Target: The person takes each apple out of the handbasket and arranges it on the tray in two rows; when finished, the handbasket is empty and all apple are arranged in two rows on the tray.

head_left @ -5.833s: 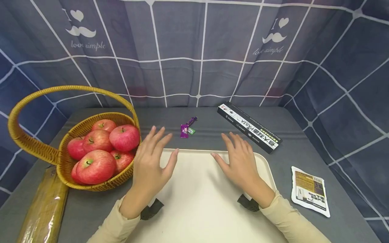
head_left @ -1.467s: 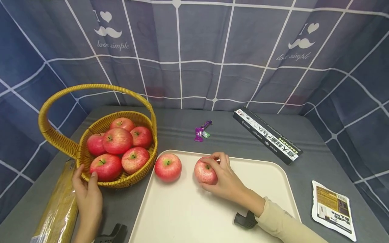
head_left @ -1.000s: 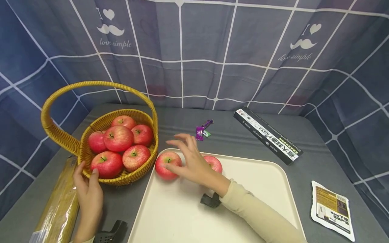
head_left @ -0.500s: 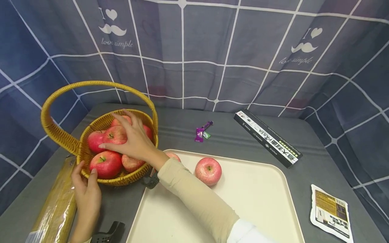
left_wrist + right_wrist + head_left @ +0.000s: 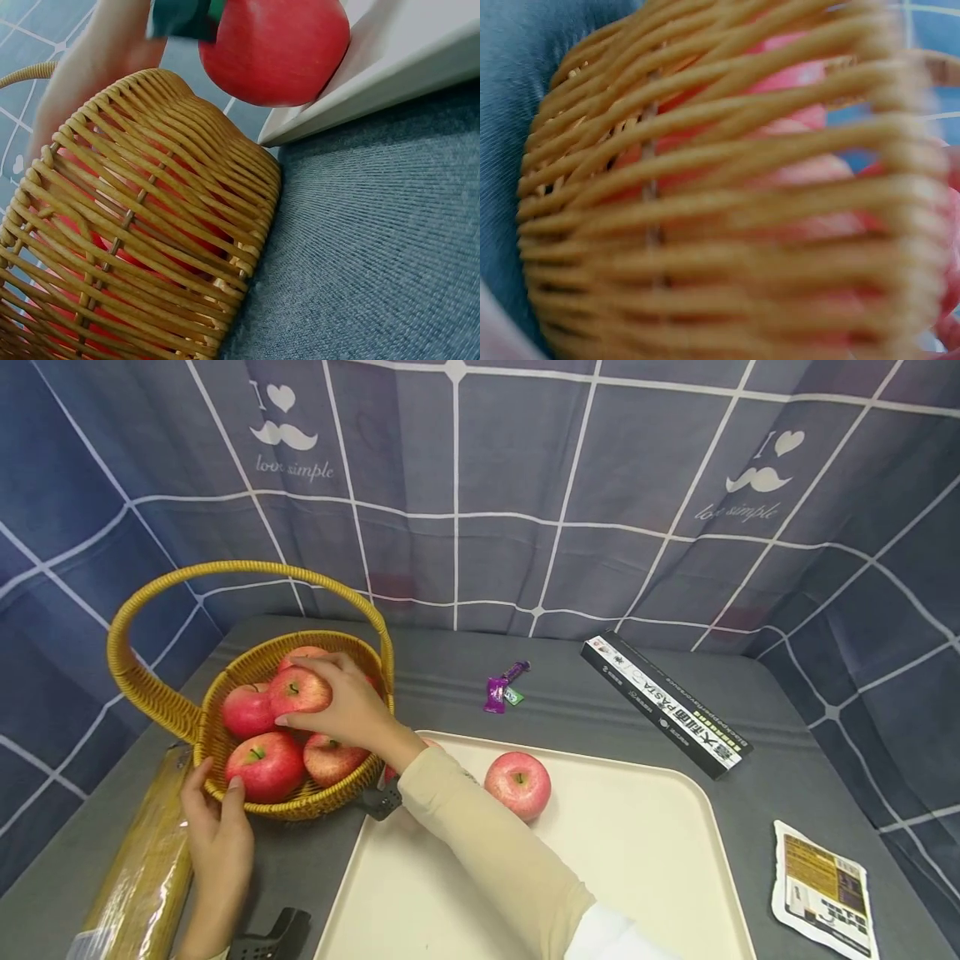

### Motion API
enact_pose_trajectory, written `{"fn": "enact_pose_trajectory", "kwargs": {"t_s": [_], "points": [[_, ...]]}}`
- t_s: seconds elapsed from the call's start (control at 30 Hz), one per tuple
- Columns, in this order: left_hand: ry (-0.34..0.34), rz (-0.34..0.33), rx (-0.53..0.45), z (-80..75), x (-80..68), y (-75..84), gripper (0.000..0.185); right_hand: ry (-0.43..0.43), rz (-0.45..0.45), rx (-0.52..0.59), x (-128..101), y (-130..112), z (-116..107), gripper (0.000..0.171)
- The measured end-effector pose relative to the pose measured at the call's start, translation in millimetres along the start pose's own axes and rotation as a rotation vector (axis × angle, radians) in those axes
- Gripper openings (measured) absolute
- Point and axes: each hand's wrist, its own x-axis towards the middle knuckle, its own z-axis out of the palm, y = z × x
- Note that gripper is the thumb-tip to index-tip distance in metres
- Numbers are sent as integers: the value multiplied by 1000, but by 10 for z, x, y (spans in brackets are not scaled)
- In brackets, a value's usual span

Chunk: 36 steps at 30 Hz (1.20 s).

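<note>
**Lifting an apple from the basket**

The right hand holds a round red apple among other apples in the yellow-brown wicker basket, whose rim the left hand grips. Two more red apples sit on the rectangular cream tray. The right-wrist view is blurred, so clearance is uncertain; next probably calls for a lift over the rim

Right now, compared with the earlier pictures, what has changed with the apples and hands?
Two apples that weren't on the tray at first now sit there, one mostly hidden by the right sleeve in the head view. The right hand let go of one, moved left and grips another apple at the basket. The left hand moved left to the basket's rim. The candies, pasta box and pouch stayed put.
</note>
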Motion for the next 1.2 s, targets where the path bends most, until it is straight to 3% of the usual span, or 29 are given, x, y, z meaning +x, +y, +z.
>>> {"fn": "enact_pose_trajectory", "kwargs": {"t_s": [0.17,0.3,0.5,0.6,0.73,0.83,1.0,1.2], "points": [[14,18,35,25,-6,-7,45,92,25,87,-262,20,-317,66],[32,32,44,24,-23,-18,44,156,75,101,-603,18,-756,62],[22,16,30,6,-28,-24,45,277,123,92,-1341,298,-1439,56],[3,3,41,2,-15,-20,46,307,210,67,-1779,557,-1644,58],[-12,-14,68,7,-3,-8,47,301,355,11,-2294,887,-1757,60],[-12,-17,84,12,-1,-4,46,292,415,-16,-2595,1074,-1767,59],[-2,-4,95,4,2,-13,46,284,388,8,-2882,1242,-1702,59],[-3,10,76,0,-6,-39,46,291,321,-63,-2936,1253,-1688,64]]}}
